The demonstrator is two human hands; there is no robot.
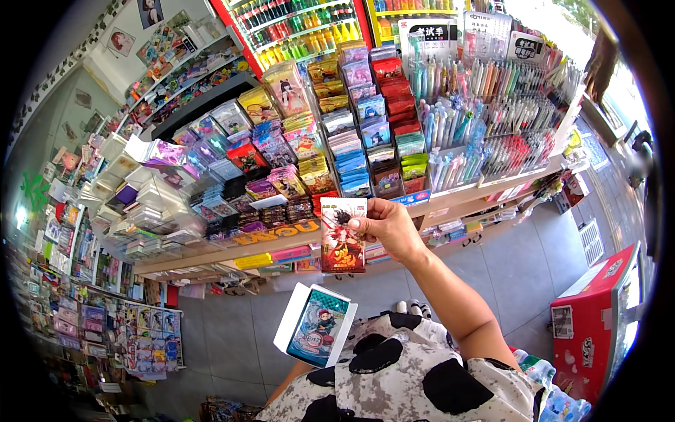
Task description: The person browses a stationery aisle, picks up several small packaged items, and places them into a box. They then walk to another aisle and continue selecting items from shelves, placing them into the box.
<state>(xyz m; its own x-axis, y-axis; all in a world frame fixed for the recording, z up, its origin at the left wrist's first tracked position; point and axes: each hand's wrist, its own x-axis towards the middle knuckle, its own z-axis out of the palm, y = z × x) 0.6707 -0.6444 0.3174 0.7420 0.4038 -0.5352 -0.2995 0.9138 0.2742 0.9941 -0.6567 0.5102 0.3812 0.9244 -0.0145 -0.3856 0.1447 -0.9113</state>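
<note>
My right hand (394,230) pinches a red and white foil card pack (341,250) by its right edge, thumb in front. The pack hangs upright before the counter's front edge and shows a dark-haired cartoon figure. Lower down, an open white cardboard box (287,322) is held up at the end of my left forearm (296,370); the left hand itself is hidden beneath it. Inside the box lies a teal card pack (319,328) with a cartoon figure on its front. The two hands are apart, the right one higher and further forward.
Rows of card packs (300,142) fill the counter display. Pen racks (495,105) stand to the right, a drinks fridge (300,26) behind. A red freezer (593,316) sits at right, beside wrapped bottles (559,393). Hanging goods (150,335) line the left. Grey tiles (227,337) cover the floor.
</note>
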